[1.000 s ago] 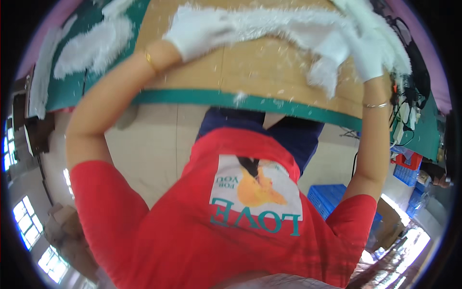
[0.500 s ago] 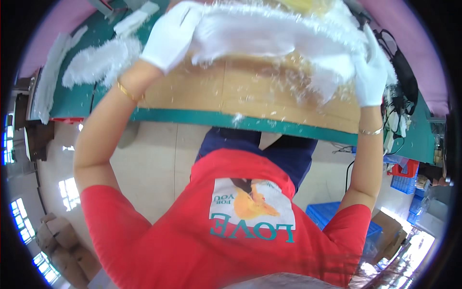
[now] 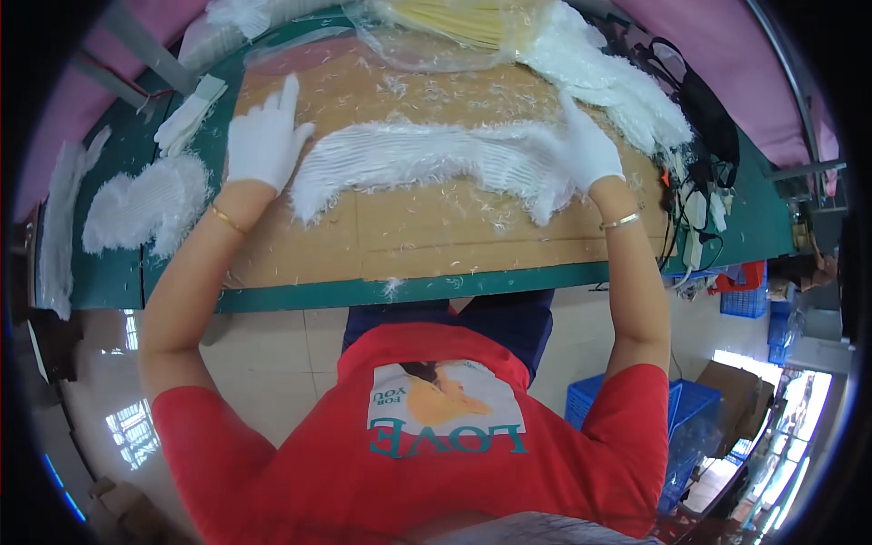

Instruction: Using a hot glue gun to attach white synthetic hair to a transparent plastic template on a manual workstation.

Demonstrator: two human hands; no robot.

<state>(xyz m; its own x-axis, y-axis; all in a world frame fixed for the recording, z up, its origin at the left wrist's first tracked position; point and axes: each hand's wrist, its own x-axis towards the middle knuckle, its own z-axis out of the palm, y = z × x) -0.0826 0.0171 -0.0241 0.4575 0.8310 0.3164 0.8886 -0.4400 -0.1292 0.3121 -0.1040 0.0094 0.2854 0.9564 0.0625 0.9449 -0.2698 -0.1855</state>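
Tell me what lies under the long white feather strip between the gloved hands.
The feather strip lies on a brown cardboard sheet strewn with loose down, which rests on the green table. The right hand covers its right end; whatever is directly beneath the strip is hidden.

I count two gloved hands of mine, left hand [image 3: 263, 141] at ten o'clock and right hand [image 3: 589, 150] at two o'clock, each wrist with one gold bangle, two in all. On the worktop [image 3: 409, 291] lie one cardboard sheet [image 3: 436, 241], one long white feather strip [image 3: 427, 159] between my hands, one feather piece [image 3: 141, 204] at nine o'clock and one spare glove [image 3: 186, 113] above it. Two blue crates sit at four o'clock, crate [image 3: 636, 409] and crate [image 3: 745, 300].
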